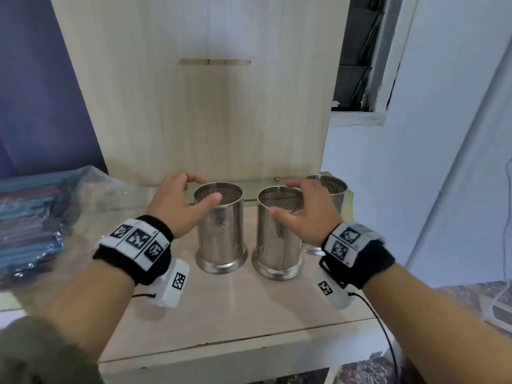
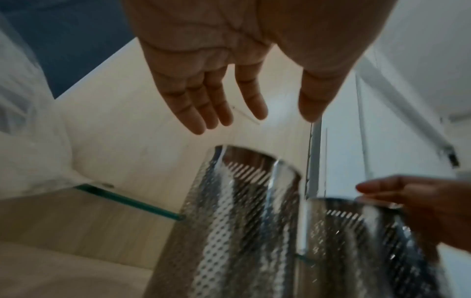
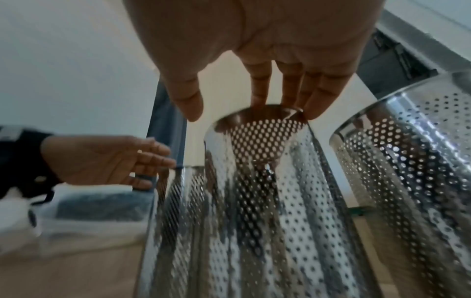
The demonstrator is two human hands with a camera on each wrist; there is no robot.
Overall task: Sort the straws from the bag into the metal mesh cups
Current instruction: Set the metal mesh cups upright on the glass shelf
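Three perforated metal cups stand on the pale wooden table (image 1: 227, 309): a left cup (image 1: 221, 231), a middle cup (image 1: 278, 239) and a third cup (image 1: 331, 187) behind at the right. No straws show inside them. A clear plastic bag of blue and red straws (image 1: 30, 217) lies at the far left. My left hand (image 1: 205, 189) hovers beside the left cup's (image 2: 242, 211) rim, fingers spread and holding nothing. My right hand (image 1: 282, 198) is spread over the middle cup (image 3: 254, 181), with straight fingertips (image 3: 260, 100) at its far rim and the thumb apart.
An upright wooden panel (image 1: 210, 106) closes the back of the table. A glass sheet's green edge (image 2: 127, 199) runs behind the cups. A white wall (image 1: 429, 162) stands at the right, and the table's front edge (image 1: 221, 353) is near me. Wrist cables hang below.
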